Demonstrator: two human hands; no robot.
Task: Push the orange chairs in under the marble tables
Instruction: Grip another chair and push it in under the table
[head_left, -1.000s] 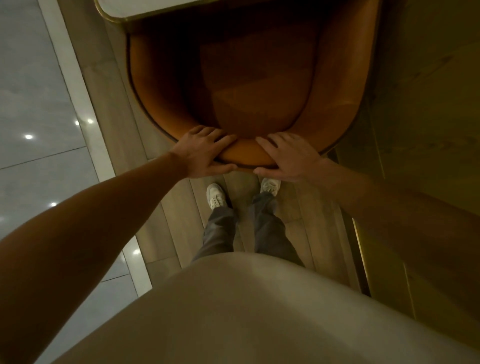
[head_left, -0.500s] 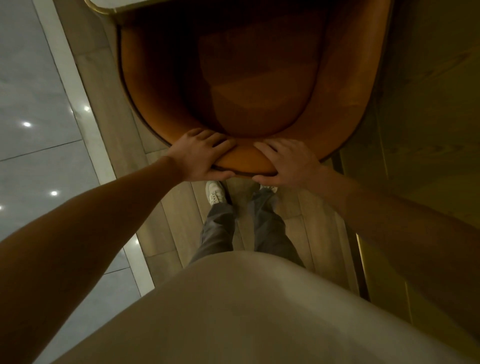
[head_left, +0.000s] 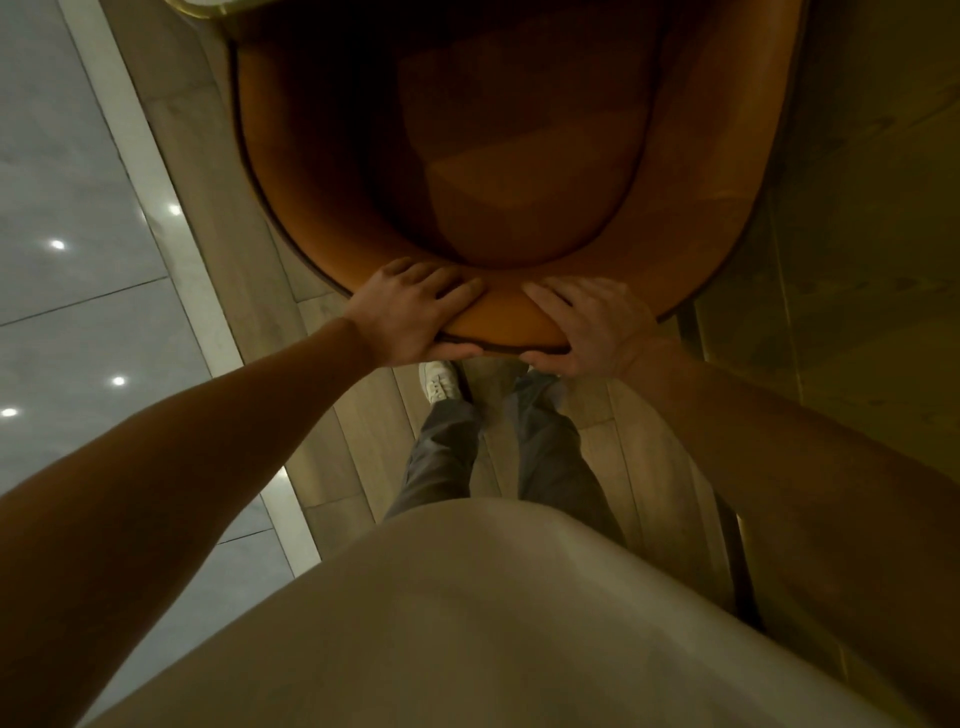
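Observation:
An orange tub chair (head_left: 519, 171) with a curved backrest fills the upper middle of the head view, seen from above. My left hand (head_left: 410, 314) grips the top of the backrest left of centre, fingers over the rim and thumb underneath. Beside it, my right hand (head_left: 592, 325) grips the same rim in the same way. A sliver of the marble table (head_left: 208, 5) with its gold edge shows at the top left, over the chair's front.
Wooden floor planks (head_left: 218, 208) run under the chair and my feet. A pale border strip (head_left: 156, 171) divides them from glossy grey tiles (head_left: 67, 234) on the left. A yellowish wood wall panel (head_left: 857, 260) stands close on the right.
The chair has slid forward with both hands on its backrest. Less of the marble table edge shows at the top than a second ago. My feet have stepped after it.

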